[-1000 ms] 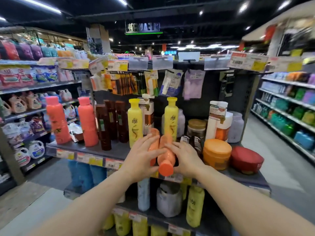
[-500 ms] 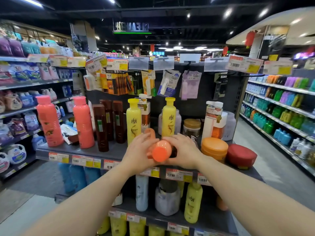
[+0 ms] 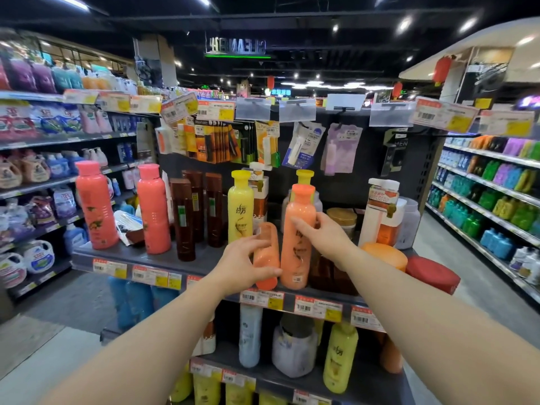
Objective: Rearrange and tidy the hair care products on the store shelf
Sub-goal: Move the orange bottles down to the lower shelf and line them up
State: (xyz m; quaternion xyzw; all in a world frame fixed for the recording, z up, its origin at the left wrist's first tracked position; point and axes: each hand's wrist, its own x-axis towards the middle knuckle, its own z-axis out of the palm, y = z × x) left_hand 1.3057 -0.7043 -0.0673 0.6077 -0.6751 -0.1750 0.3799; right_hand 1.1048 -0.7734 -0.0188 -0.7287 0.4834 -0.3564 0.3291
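At the front edge of the shelf (image 3: 204,260), the left hand (image 3: 238,263) has its grip wrapped around a shorter orange bottle (image 3: 266,258), thumb in front and fingers behind, seemingly steadying it while it is set beside its match. Just right of it, touching or nearly so, the right hand (image 3: 324,233) pinches the upper body of a taller orange bottle (image 3: 298,238) standing upright. Both probably sit forward to face the aisle, ahead of the yellow bottles (image 3: 240,211).
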